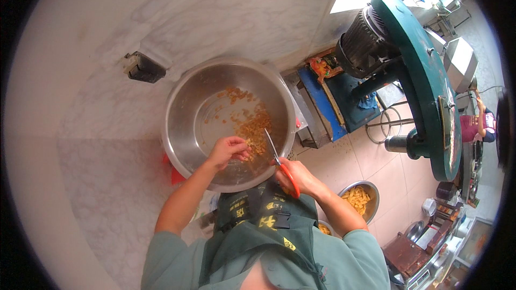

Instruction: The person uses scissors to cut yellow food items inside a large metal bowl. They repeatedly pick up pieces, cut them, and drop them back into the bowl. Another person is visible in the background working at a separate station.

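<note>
In front of me is a large stainless steel basin (189,100) with small orange-brown food pieces (256,123) scattered over its floor, thickest toward the right side. My left hand (230,152) hangs over the basin's near part, fingers curled together. Paler pieces show at its fingertips; whether it pinches one is unclear. My right hand (296,175) grips orange-handled scissors (289,177) at the near right rim. Their metal blades point up and away over the pieces and look closed or nearly so.
Beyond the basin rises a marble-patterned wall (242,16). A green machine with a motor (419,60) stands at the right beside a blue-topped bench (318,100). Right of me, a metal bowl of yellow food strips (358,199) sits on the tiled floor. A person (477,125) works farther off.
</note>
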Demonstrator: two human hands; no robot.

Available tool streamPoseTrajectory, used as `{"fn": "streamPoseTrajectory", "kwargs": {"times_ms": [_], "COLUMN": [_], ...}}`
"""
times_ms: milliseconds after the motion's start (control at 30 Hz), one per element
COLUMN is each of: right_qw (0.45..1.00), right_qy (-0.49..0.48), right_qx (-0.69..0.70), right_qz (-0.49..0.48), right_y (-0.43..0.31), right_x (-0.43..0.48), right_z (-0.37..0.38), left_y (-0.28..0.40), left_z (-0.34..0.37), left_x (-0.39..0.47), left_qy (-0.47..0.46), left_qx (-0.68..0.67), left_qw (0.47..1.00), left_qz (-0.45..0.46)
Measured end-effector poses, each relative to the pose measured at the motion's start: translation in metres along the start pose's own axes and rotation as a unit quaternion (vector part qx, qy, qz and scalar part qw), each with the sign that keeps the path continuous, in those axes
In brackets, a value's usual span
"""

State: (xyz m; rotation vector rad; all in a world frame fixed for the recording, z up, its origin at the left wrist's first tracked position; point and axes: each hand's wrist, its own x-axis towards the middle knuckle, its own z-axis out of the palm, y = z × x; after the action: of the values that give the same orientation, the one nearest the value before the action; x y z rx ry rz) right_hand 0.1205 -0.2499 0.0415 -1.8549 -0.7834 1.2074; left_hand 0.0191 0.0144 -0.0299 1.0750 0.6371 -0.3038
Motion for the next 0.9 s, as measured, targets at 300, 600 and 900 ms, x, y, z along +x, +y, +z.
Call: {"fn": "streamPoseTrajectory", "kwargs": {"times_ms": [300,600,900], "right_qw": [0.992,0.989,0.987], "right_qy": [-0.028,0.002,0.011], "right_qx": [-0.089,-0.091,-0.075], "right_qz": [-0.089,-0.118,-0.143], "right_y": [-0.003,-0.009,-0.009], "right_x": [0.008,0.012,0.019], "right_z": [0.008,0.01,0.013], "left_y": [0.013,0.006,0.008], "left_z": [0.029,0.023,0.02], "left_x": [-0.025,-0.015,-0.011], "left_qy": [-0.044,-0.043,-0.033], "left_qx": [-0.127,-0.119,-0.135], "left_qw": [0.991,0.991,0.99], "left_qz": [-0.005,-0.032,-0.029]}}
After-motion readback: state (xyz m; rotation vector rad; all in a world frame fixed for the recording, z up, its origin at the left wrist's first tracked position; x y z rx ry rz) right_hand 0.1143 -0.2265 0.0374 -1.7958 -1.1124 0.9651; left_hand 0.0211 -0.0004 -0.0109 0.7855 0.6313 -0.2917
